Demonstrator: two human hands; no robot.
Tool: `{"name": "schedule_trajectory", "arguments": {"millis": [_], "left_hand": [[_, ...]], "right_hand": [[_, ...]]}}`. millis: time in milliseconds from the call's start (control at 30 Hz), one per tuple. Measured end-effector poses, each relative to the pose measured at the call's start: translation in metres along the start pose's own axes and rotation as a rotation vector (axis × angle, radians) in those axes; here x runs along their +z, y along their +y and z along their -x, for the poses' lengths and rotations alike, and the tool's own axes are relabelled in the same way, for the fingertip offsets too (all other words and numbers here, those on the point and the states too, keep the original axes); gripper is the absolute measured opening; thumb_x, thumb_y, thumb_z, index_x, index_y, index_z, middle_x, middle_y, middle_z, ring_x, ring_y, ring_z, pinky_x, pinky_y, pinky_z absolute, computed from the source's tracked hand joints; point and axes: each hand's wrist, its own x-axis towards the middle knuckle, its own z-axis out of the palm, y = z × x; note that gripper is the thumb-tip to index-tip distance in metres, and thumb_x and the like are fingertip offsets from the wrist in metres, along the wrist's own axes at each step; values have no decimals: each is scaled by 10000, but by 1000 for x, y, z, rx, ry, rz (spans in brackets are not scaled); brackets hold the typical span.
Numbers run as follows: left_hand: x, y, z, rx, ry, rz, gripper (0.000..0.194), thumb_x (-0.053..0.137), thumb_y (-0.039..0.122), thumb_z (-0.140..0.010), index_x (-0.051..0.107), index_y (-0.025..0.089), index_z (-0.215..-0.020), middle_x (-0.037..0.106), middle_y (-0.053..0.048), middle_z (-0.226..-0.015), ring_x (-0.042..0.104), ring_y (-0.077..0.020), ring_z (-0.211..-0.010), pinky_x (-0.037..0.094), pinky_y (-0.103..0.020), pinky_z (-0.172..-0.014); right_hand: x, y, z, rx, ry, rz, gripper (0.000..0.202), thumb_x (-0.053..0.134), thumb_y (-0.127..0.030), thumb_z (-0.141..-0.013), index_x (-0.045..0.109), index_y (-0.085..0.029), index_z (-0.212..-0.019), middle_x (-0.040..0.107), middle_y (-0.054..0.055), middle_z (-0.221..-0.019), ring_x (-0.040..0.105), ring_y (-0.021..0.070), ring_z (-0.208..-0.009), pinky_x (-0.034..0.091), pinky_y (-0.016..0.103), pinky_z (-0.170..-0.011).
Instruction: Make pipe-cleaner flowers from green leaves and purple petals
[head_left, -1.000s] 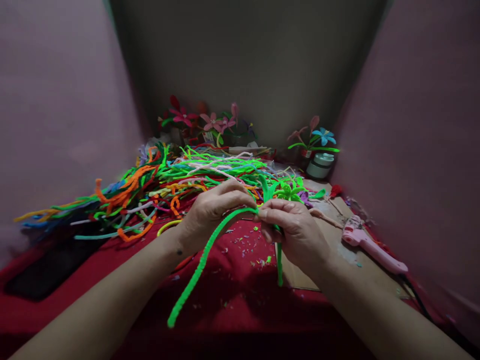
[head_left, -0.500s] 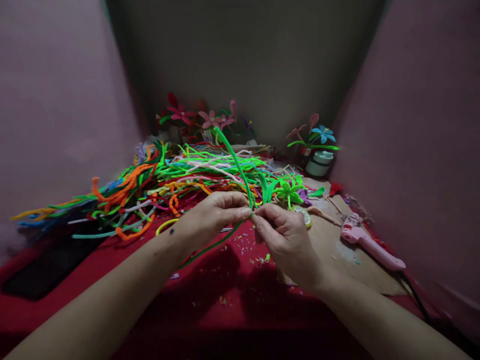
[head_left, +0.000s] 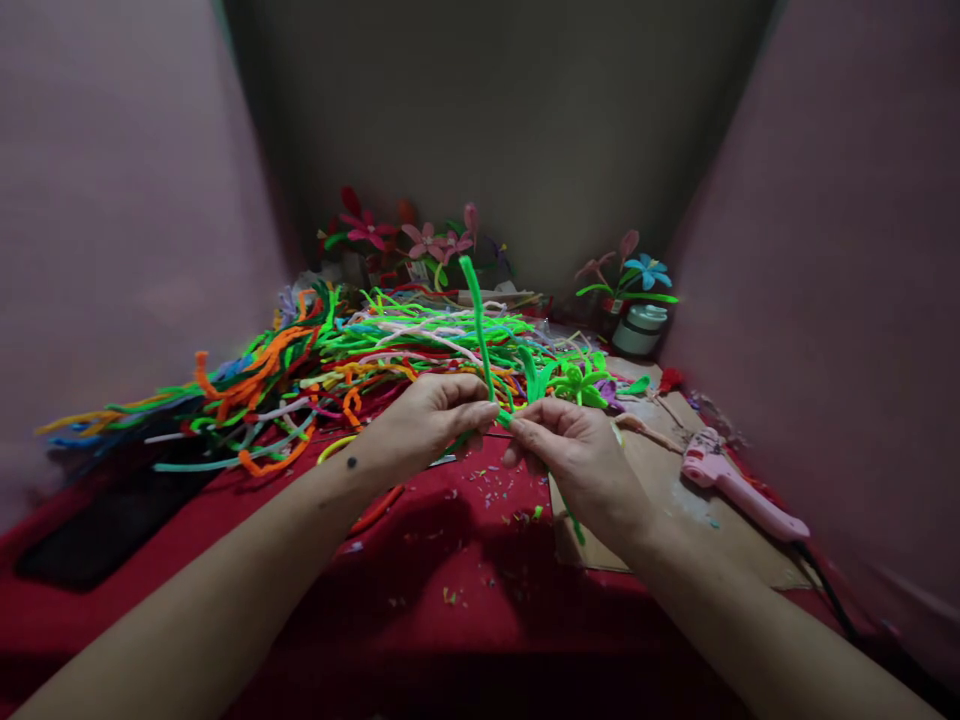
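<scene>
Both hands meet over the middle of the table, pinching a green pipe cleaner (head_left: 478, 318). My left hand (head_left: 439, 415) is closed, its thumb and forefinger gripping the stem where a long end rises almost straight up. My right hand (head_left: 574, 445) is closed on the same pipe cleaner just to the right, fingertips nearly touching the left ones. Below the right hand a green end hangs down; its link to the pinched part is hidden by the fingers. Right behind the hands are a bunch of green leaf-like loops (head_left: 535, 375) and a bright green pipe-cleaner flower (head_left: 577, 383).
A heap of coloured pipe cleaners (head_left: 442, 330) spreads behind and left. A pink glue gun (head_left: 739, 485) lies on cardboard (head_left: 664, 525) at right. A dark flat object (head_left: 82, 535) lies at left. Finished flowers (head_left: 424, 240) and a lidded jar (head_left: 640, 330) stand at the back.
The raised green end has swung from leaning left to nearly upright. The lower end, which trailed down to the left, now hangs below my right hand.
</scene>
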Motion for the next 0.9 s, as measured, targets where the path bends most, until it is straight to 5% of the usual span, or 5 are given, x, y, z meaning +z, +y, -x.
{"name": "schedule_trajectory", "arguments": {"millis": [167, 600, 667, 800, 900], "left_hand": [[-2, -3, -1, -45, -6, 32, 245, 551, 321, -757, 511, 139, -599, 503, 25, -521, 416, -73, -461, 306, -204, -456], [-19, -13, -10, -166, 51, -47, 241, 568, 259, -729, 457, 154, -543, 464, 38, -438, 359, -53, -372, 261, -190, -384], [-18, -12, -10, -174, -8, -40, 249, 565, 263, -728, 454, 158, -532, 456, 38, -429, 378, -60, -365, 286, -195, -383], [-14, -8, -8, -143, -146, -57, 244, 561, 276, -722, 474, 152, -530, 458, 35, -435, 402, -64, -379, 311, -195, -397], [-10, -6, -5, -100, -204, -110, 194, 546, 251, -708, 498, 144, -553, 456, 40, -455, 415, -66, -409, 316, -189, -415]], "right_hand": [[0, -1, 1, -102, 11, 260, 169, 548, -223, -776, 625, -160, -640, 614, 5, -554, 437, 75, -462, 336, 212, -470], [-31, 13, 13, 357, -479, 405, 234, 501, -238, -799, 558, -153, -589, 602, 1, -519, 441, 63, -348, 309, 192, -356], [-39, 4, 17, 218, -575, 539, 226, 520, -256, -804, 620, -155, -628, 618, 8, -550, 516, 93, -427, 365, 206, -409], [-36, -12, 13, -469, -211, 720, 187, 507, -188, -837, 660, -198, -943, 679, 22, -815, 598, 132, -720, 455, 244, -646], [-20, -12, -1, -833, -153, 830, 285, 438, -77, -847, 612, -160, -1056, 654, 67, -1010, 566, 151, -895, 439, 285, -797]]}}
